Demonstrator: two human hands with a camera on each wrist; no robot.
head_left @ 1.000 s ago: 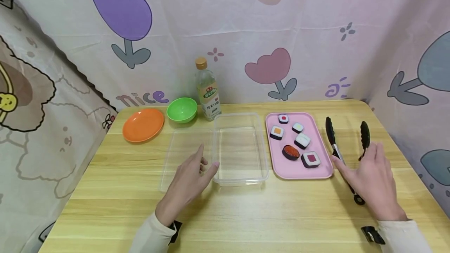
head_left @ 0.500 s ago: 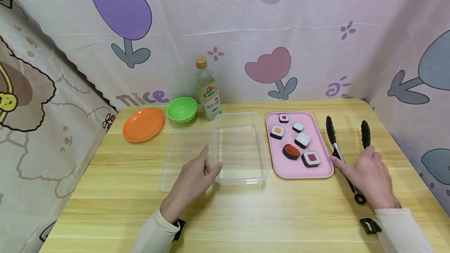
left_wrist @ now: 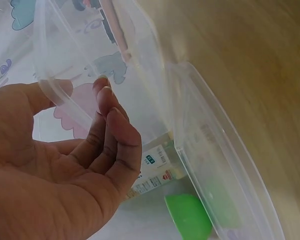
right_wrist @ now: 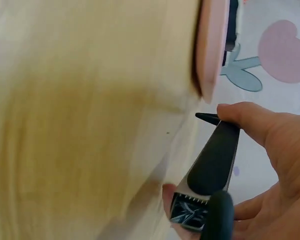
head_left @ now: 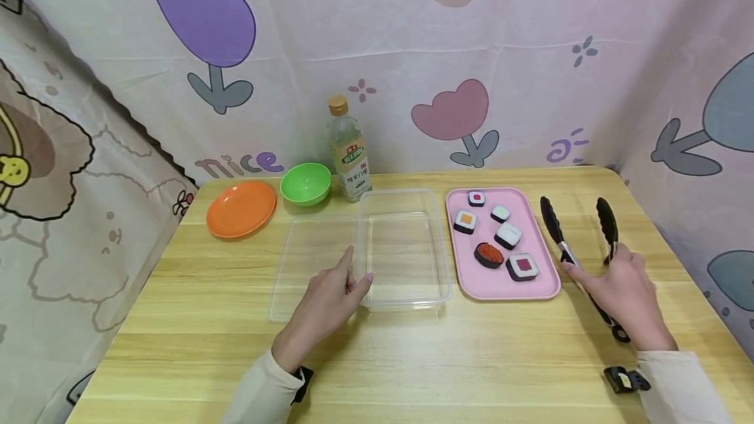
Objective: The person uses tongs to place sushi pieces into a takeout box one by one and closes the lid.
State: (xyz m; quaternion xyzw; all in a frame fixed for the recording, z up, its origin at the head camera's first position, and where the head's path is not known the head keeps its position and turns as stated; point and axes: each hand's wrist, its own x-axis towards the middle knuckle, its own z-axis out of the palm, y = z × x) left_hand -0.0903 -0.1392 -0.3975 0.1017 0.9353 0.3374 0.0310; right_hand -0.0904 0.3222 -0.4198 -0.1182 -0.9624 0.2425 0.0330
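Pink plastic, a tray bearing six sushi pieces lies between a pair of tongs and a clear box in the head view. A transparent lid lies flat beside the box; farther back are a bottle, a green bowl and an orange plate. The right hand grips the tongs, their black tips spread, just right of the tray. The left hand holds nothing, forefinger extended over the lid, thumb at the box's left rim. All stands on a wood-grain table before a printed cloth. Since half a second ago, the tongs' ring end has swung rightward and their tips have drawn slightly closer.

From the left wrist, loosely bent fingers sit apart from the thumb near the box's rim; contact is unclear.

From the right wrist, the thumb presses the tongs' near side, fingers opposite; the tray's edge is close by.
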